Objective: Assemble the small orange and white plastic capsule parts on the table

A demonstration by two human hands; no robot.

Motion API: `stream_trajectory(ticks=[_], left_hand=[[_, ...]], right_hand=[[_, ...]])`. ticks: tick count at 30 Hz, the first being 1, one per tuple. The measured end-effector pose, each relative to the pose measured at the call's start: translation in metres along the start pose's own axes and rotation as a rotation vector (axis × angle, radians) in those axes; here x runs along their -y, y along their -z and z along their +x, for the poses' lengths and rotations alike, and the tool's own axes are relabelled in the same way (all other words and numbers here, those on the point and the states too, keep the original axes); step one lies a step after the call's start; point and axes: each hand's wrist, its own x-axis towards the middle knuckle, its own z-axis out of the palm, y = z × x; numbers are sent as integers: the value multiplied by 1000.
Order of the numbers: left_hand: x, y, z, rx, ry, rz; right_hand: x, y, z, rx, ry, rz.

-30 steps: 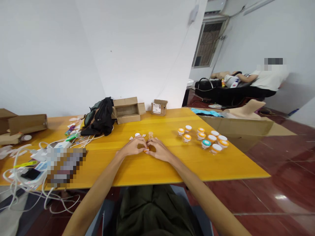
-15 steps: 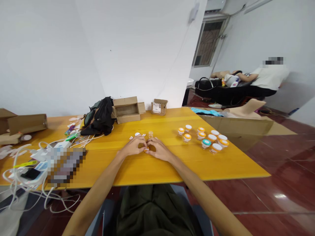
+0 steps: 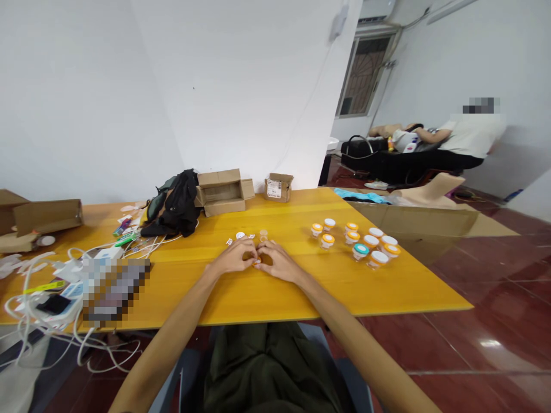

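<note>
Both hands meet over the yellow table (image 3: pixel 275 298), around a small orange-rimmed lid (image 3: pixel 257 262). My left hand (image 3: pixel 236 255) pinches it from the left with curled fingers. From the right, my right hand (image 3: pixel 275 260) grips the same lid, its fingertips close to those of the left. What lies under the lid is mostly hidden by the fingers. Just beyond the hands are a white lid (image 3: pixel 240 235), a small clear cup (image 3: pixel 263 234) and small printed pieces (image 3: pixel 229 241).
Several lidded cups (image 3: pixel 353 237) stand at the right. Two cardboard boxes (image 3: pixel 224 198) and a black bag (image 3: pixel 183 206) line the back. Cables and a power strip (image 3: pixel 71 295) crowd the left. A person (image 3: pixel 471 135) sits far right beyond a large carton (image 3: pixel 413 223).
My hands remain around the orange-rimmed lid, with only a very slight shift of the fingers. The seated person's head has moved a little to the right.
</note>
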Motion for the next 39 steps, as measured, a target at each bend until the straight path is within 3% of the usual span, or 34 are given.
stream_trajectory(ticks=[15, 19, 22, 25, 29, 33, 39], left_hand=[[1, 4, 0, -26, 23, -26], [10, 9, 1, -163, 113, 13], [20, 10, -1, -292, 232, 97], [28, 10, -5, -349, 365, 185], [36, 8, -9, -323, 469, 222], [39, 4, -7, -293, 465, 203], [36, -1, 1, -267, 423, 202]], right_hand=[[-6, -3, -1, -11, -14, 9], [-6, -5, -2, -23, -17, 44], [-5, -5, -2, -64, -18, 68], [-5, -3, -2, -127, -36, 97], [-10, -1, -1, -248, -89, 105], [-19, -2, 0, -365, -154, 58], [-25, -5, -2, -307, -195, -97]])
